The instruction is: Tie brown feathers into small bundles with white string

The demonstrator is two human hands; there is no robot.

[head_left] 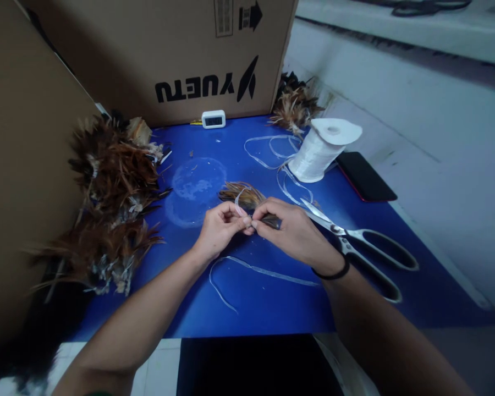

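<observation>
A small bundle of brown feathers (240, 192) shows just beyond my fingers, over the blue tabletop. A thin white ribbon (239, 202) loops up at the spot where both hands meet. My left hand (221, 228) is closed in a pinch on the ribbon and the feather ends. Pinching close beside it, fingertips nearly touching, is my right hand (286, 225); its fingers hide exactly what they grip, though the ribbon and feathers run in there. A loose ribbon length (264, 269) lies on the table below the hands. Large scissors (342, 234) rest partly opened beside my right wrist.
Bunches of brown feathers (119, 176) pile up along the left edge, with another feather bunch (295, 104) at the back right. A white ribbon spool (315, 151) stands near a dark phone (367, 176). Behind are a small digital timer (213, 119) and a large cardboard box (127, 55).
</observation>
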